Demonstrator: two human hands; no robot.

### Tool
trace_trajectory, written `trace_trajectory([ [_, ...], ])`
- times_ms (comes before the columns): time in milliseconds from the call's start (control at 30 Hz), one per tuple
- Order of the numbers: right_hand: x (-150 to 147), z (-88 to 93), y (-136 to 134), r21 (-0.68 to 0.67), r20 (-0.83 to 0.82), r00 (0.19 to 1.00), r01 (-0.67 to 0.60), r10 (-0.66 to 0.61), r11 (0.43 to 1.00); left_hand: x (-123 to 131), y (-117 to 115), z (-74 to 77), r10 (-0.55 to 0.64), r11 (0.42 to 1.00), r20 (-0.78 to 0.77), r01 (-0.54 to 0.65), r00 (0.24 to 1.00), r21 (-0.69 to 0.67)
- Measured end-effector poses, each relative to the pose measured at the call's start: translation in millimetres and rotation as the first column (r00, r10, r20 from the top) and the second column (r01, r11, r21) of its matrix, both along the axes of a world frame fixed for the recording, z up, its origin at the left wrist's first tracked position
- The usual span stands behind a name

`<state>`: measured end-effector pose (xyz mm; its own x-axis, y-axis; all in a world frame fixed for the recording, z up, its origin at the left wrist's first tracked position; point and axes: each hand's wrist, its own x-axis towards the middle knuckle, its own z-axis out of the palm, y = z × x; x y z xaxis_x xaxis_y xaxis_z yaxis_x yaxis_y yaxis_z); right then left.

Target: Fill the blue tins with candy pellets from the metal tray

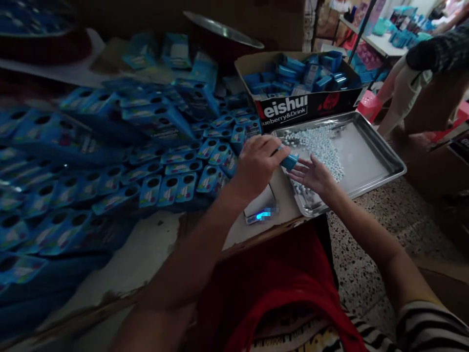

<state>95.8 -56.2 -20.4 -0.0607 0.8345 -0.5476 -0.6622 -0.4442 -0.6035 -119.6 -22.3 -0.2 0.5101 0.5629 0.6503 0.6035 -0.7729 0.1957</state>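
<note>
My left hand (pixel 258 161) is wrapped round a small blue container (pixel 289 161), whose far end points right toward my other hand. Palm up, my right hand (pixel 315 177) has its fingers stretched out just below and beside that end; whether they touch it I cannot tell. Beneath the right hand lies a shallow metal tray (pixel 370 142) with many small white and pale blue pellets (pixel 324 146) heaped on its left half. To the left of my left hand stand rows of blue boxes (pixel 170 189) with round dark openings on top.
Behind the tray is a cardboard box (pixel 304 105) full of blue containers. A phone-like object (pixel 262 215) lies near the table's front edge. A metal-rimmed basin (pixel 223 29) stands at the back. Another person (pixel 406 83) is at the right, by a white table (pixel 381 41).
</note>
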Motion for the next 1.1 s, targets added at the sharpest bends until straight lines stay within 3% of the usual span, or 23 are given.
trace_trajectory([
  [67,-1,2.6,5,-0.033,-0.078,0.994,0.079,-0.081,0.996,17,11,9.5,-0.064,0.998,-0.099,0.066,0.993,0.015],
  [167,-1,-0.7,10,-0.075,-0.125,0.983,0.128,-0.137,0.989,29,18,2.1,-0.052,0.998,-0.147,0.048,0.988,-0.027],
  [267,-3,-9.6,12,-0.099,-0.149,0.980,0.120,-0.134,0.988,30,19,-12.8,0.015,0.996,-0.042,-0.019,0.999,-0.082],
  [400,-2,-15.4,12,-0.070,-0.129,0.987,0.084,-0.093,0.994,29,20,-30.0,0.098,0.964,0.232,-0.034,0.968,-0.263],
  [467,1,-13.4,11,-0.045,-0.090,0.994,0.056,-0.060,0.997,25,15,-39.4,0.197,0.915,0.416,-0.014,0.888,-0.403],
  [567,14,-6.1,8,-0.003,-0.007,1.000,0.015,-0.015,1.000,5,-8,-53.8,0.361,0.804,0.622,0.106,0.695,-0.585],
  [633,25,-0.1,5,0.030,0.056,0.998,-0.012,0.011,0.999,-14,-34,-62.1,0.439,0.744,0.680,0.188,0.587,-0.642],
  [700,37,5.4,4,0.055,0.127,0.991,-0.045,0.038,0.997,-32,-60,-70.0,0.505,0.706,0.681,0.201,0.530,-0.679],
  [800,48,12.3,4,0.065,0.218,0.972,-0.109,0.092,0.992,-50,-83,-84.1,0.569,0.655,0.631,0.173,0.527,-0.736],
  [900,46,19.4,5,0.093,0.328,0.921,-0.255,0.212,0.963,-57,-84,-97.9,0.566,0.627,0.621,0.206,0.541,-0.751],
  [1000,36,27.8,4,0.119,0.432,0.861,-0.350,0.269,0.929,-65,-88,-100.9,0.514,0.663,0.642,0.211,0.569,-0.718],
  [1100,26,37.2,1,0.095,0.463,0.844,-0.350,0.269,0.932,-86,-113,-86.7,0.454,0.734,0.616,0.121,0.644,-0.668],
])
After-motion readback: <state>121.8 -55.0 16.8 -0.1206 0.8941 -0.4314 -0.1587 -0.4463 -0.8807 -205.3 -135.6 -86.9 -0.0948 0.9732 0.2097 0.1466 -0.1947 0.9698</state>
